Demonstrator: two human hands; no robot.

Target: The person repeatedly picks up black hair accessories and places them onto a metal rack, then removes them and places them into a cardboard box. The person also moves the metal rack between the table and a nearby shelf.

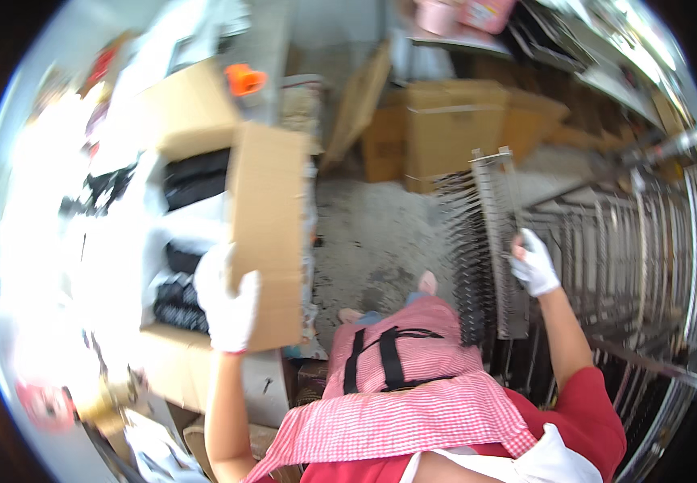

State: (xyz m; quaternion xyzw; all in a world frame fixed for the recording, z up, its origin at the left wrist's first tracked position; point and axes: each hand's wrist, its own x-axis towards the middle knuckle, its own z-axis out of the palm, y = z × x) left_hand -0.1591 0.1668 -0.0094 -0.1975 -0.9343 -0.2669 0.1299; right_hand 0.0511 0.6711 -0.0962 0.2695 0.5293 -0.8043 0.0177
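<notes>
Head view: the box flap is gripped by the left hand, the metal rack by the right hand; both should be held firmly.

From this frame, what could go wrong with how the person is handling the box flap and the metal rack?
1. The left hand grips only the edge of the cardboard flap; it could bend or tear.
2. The right hand holds the pronged metal rack at one side; it may tip, or its prongs may snag the glove or the checked apron.

head-worn fisheye, looking steeply down, close over both gloved hands
</notes>
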